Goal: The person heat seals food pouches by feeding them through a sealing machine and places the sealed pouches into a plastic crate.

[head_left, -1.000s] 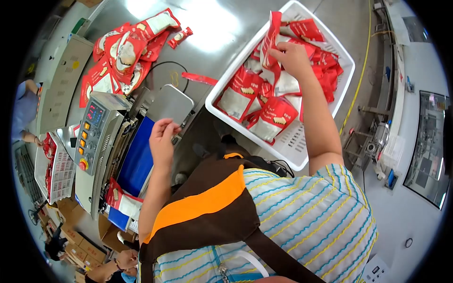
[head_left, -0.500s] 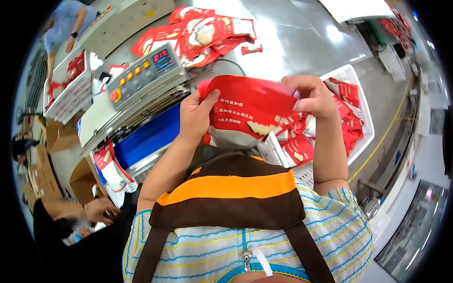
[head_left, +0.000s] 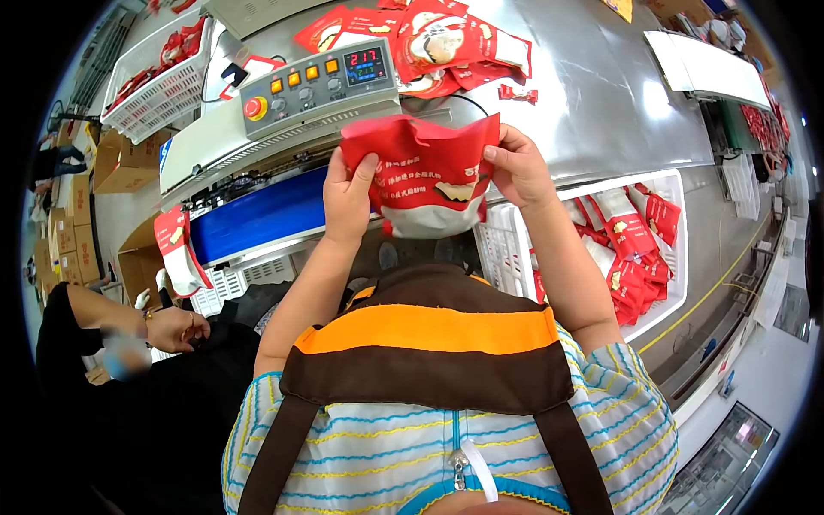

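Observation:
A red and white printed food pouch (head_left: 421, 176) hangs upright in front of my chest, its wavy top edge uppermost. My left hand (head_left: 348, 202) is closed on the pouch's left side, thumb on the printed front. At the upper right edge, my right hand (head_left: 519, 167) pinches the pouch between thumb and fingers. Just beyond the pouch is a sealing machine with a control panel (head_left: 318, 81) and a blue conveyor belt (head_left: 266, 219). To the right of my right hand stands a white plastic crate (head_left: 682, 257) with several filled pouches inside.
Several red pouches (head_left: 446, 43) lie piled on the metal table (head_left: 601, 94), with a small red packet (head_left: 518, 93) nearby. Another pouch (head_left: 178, 253) lies at the belt's left end. A co-worker's hand (head_left: 176, 329) is at lower left. A white basket (head_left: 163, 86) stands upper left.
The view has shifted, so the machine and table appear farther right. Both hands keep hold of the pouch, which now hangs more upright; my right hand has come closer to my left.

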Tool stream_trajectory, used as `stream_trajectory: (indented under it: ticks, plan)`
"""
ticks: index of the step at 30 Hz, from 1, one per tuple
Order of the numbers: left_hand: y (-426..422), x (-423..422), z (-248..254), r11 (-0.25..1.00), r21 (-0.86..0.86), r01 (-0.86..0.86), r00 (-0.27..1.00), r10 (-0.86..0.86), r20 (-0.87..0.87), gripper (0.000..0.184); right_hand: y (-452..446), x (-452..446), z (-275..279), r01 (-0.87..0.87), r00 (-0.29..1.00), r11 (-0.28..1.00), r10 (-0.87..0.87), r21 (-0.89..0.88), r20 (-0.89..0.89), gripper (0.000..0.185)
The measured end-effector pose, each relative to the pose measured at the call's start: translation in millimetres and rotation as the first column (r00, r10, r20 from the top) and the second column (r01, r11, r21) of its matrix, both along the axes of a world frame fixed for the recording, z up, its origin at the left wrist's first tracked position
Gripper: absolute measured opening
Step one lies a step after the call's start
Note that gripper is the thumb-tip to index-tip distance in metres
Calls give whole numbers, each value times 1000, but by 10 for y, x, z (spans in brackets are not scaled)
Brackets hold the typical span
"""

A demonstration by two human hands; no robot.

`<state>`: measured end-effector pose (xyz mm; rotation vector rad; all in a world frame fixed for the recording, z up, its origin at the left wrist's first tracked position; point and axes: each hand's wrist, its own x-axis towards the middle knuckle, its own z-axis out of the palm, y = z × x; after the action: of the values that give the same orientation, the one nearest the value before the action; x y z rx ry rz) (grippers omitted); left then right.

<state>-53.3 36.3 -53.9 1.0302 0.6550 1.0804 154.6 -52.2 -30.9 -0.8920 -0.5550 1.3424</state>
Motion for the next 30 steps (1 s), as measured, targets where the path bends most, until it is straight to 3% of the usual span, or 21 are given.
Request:
stream_trajectory:
  ticks: [4, 6, 7, 10, 14, 15, 19, 23, 30]
  plan:
    - [-30, -94, -433, 983, -165, -85, 994, 73, -75, 18, 11, -233, -171, 205, 973, 979, -203, -7, 106, 7]
    - [-60, -92, -491, 974, -211, -80, 997, 82, -1, 17, -11, -262, -285, 295, 947, 955, -296, 25, 121, 8]
    - [-71, -82, -487, 972, -220, -77, 997, 82, 13, 16, -49, -225, -252, 360, 916, 930, -339, -67, 216, 9]
    - [-50, -137, -549, 977, -215, 6, 1000, -9, -12, 16, -127, -72, -405, 389, 846, 913, -300, -124, 441, 12]
    - [32, -105, -738, 916, -388, 97, 987, -139, -82, 15, -84, 99, -686, 475, 834, 856, -363, -205, 416, 12]
    - [59, -69, -755, 901, -411, 138, 986, -162, -24, 16, -36, 139, -749, 526, 819, 821, -419, -223, 391, 12]
    - [222, 9, -957, 868, -417, 271, 951, -308, -23, 16, 70, 306, -1025, 518, 821, 815, -390, -259, 417, 14]
    - [324, 272, -1365, 767, -638, 65, 983, -161, -93, 19, 161, 380, -1289, 494, 852, 786, -350, -372, 390, 14]
    - [564, 606, -2015, 671, -740, -48, 996, -28, -89, 18, 435, 723, -1818, 536, 842, 655, -362, -533, 400, 17]
